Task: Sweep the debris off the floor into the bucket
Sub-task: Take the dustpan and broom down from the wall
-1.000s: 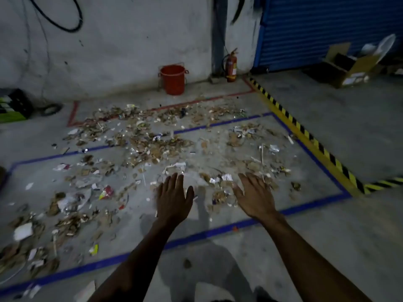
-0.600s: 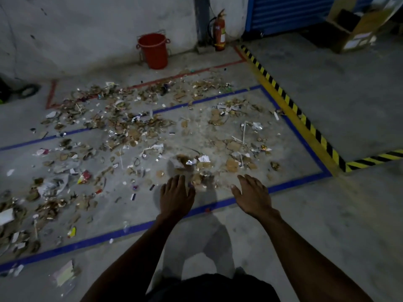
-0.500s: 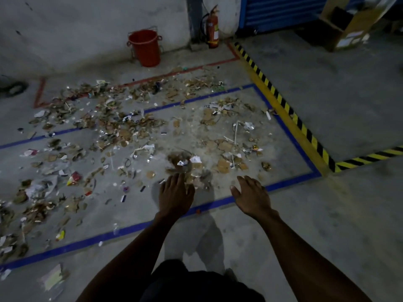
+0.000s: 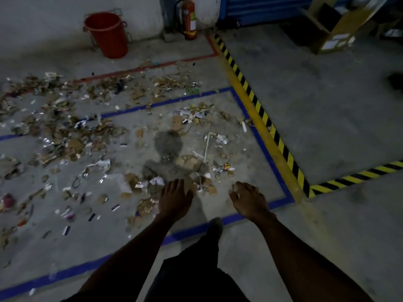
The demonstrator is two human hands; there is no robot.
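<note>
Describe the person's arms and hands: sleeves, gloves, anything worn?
Both arms are bare as far as the frame shows: no sleeves in view. Left hand and right hand are ungloved. No watch, band or ring is visible, though the light is dim. Dark clothing shows below, between the arms.

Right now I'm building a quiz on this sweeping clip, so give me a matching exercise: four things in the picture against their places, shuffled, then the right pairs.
Things:
1. bucket
2. fire extinguisher
3. cardboard box
4. debris

Places:
A. top right, in front of the blue shutter
B. scattered on the floor across the blue tape lines
C. against the wall at top left, upright
D. by the wall, at the start of the yellow-black stripe

Pairs: 1-C, 2-D, 3-A, 4-B
</note>
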